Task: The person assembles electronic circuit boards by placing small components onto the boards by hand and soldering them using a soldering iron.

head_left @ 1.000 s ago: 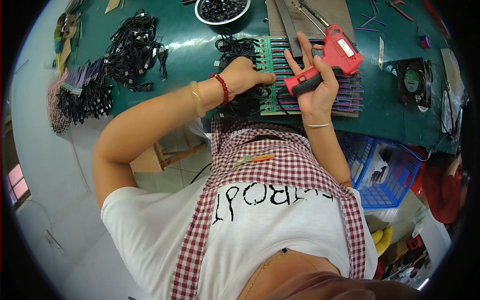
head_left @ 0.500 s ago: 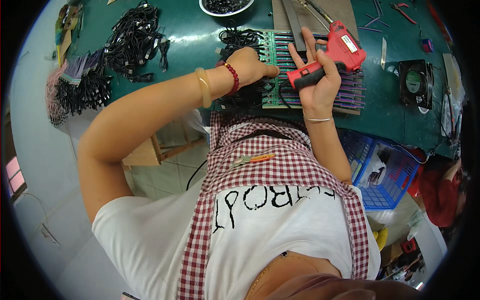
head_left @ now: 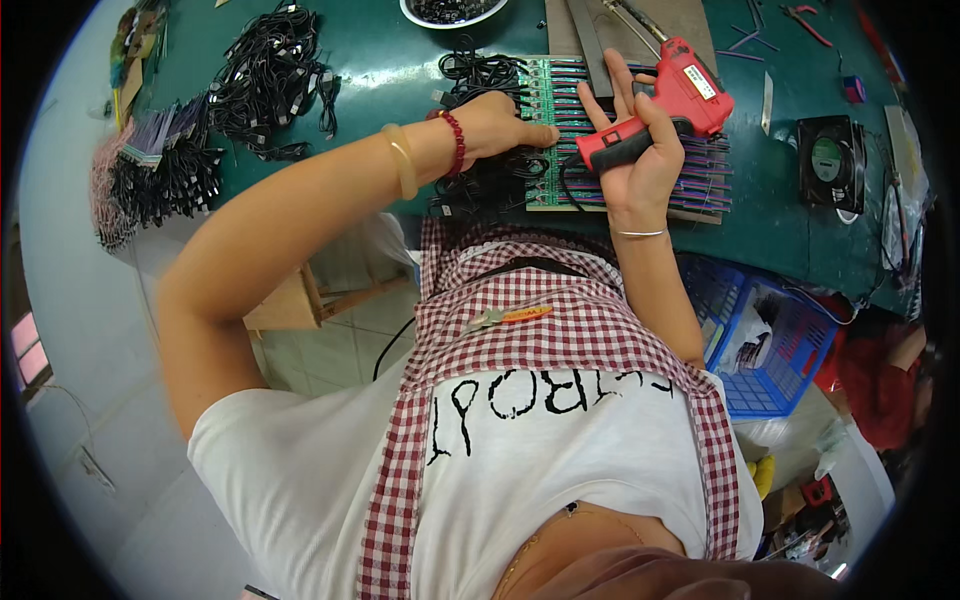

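Note:
My left hand (head_left: 490, 124) is over the left edge of a row of green circuit boards (head_left: 540, 88), one digit stretched onto them. Its other fingers curl underneath, and what they hold is hidden. In my right hand (head_left: 640, 180) is a red and black soldering gun (head_left: 692, 88), its handle resting across the palm under the thumb, with two fingers stretched out. Thin dark and purple wires (head_left: 700, 188) run right from the boards, under the gun. Black cables (head_left: 480, 75) lie bunched beside my left hand, and more are below it.
A metal bar (head_left: 588, 45) lies on a brown board (head_left: 680, 20). Piles of black cables (head_left: 265, 80) are at left, a white bowl (head_left: 455, 22) of small black parts behind. At right are a black fan (head_left: 832, 165) and red-handled pliers (head_left: 808, 25); a blue basket (head_left: 770, 370) stands below.
My left wrist has shifted slightly left, its stretched digit staying on the boards. The soldering gun in my right hand has barely moved.

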Demonstrator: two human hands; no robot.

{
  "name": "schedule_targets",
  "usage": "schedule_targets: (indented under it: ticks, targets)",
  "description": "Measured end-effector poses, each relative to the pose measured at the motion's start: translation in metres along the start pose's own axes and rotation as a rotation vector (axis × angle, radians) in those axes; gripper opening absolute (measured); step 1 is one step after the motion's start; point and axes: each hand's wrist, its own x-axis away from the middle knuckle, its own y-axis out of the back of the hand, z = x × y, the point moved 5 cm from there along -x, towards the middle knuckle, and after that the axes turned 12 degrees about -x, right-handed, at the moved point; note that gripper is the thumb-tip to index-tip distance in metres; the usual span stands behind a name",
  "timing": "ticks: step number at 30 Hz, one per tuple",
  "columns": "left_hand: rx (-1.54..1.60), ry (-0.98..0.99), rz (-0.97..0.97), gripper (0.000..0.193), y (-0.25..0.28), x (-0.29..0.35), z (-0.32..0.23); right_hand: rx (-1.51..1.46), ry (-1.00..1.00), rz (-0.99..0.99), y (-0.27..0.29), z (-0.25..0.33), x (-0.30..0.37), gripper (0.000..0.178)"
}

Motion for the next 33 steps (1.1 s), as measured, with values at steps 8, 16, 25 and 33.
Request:
schedule_targets:
  ticks: [8, 16, 25, 33]
  targets:
    - [-0.092, 0.125, -0.082, 0.056, -0.001, 0.0, 0.003, 0.044, 0.036, -0.022, -0.002, 0.0, 0.004, 0.023]
    - [-0.313, 0.163, -0.144, 0.056, 0.006, 0.0, -0.007, 0.047, 0.055, -0.017, 0.0, 0.0, 0.0, 0.022]
    - [0.002, 0.064, -0.045, 0.055, -0.002, -0.005, 0.01, 0.045, 0.045, -0.015, 0.0, -0.001, 0.001, 0.022]
    - [-0.999, -0.184, -0.461, 0.03, 0.051, 0.025, -0.04, -0.005, 0.037, -0.034, 0.003, 0.001, 0.001, 0.028]
